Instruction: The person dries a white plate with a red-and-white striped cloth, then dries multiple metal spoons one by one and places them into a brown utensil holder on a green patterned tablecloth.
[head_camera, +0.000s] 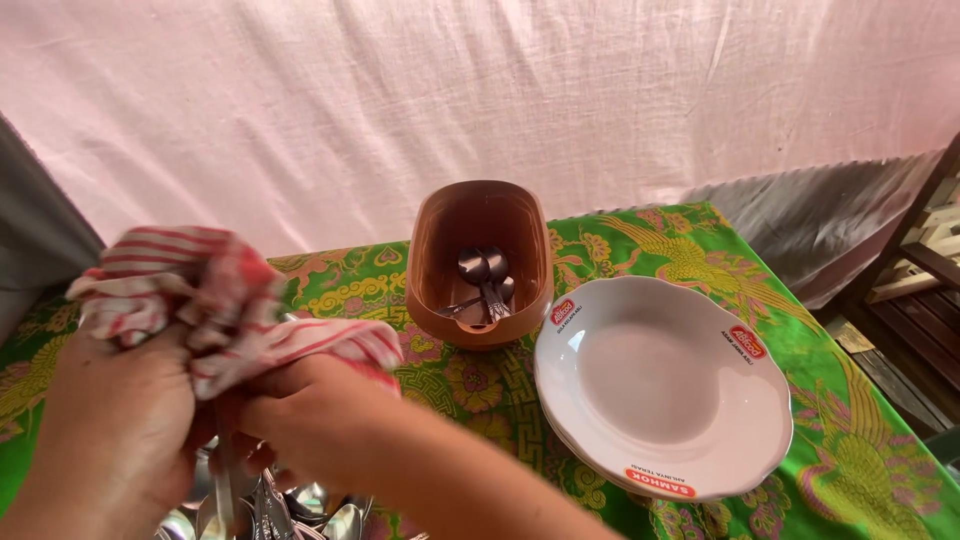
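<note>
Both hands are down in the lower left of the frame, bunched up in a red-and-white striped cloth (215, 305). The left hand (115, 430) is closed around the cloth from the side, and the right hand (320, 420) is pinched shut on it too, with what looks like a piece of cutlery wrapped inside, though I can't really tell. Right below them, at the bottom edge, there's a heap of metal spoons (290, 510). Centre frame sits a brown oval tub (435, 235) with a few spoons inside. Just right of it is a stack of white plates (662, 385), all on a green patterned tablecloth (850, 420).
</note>
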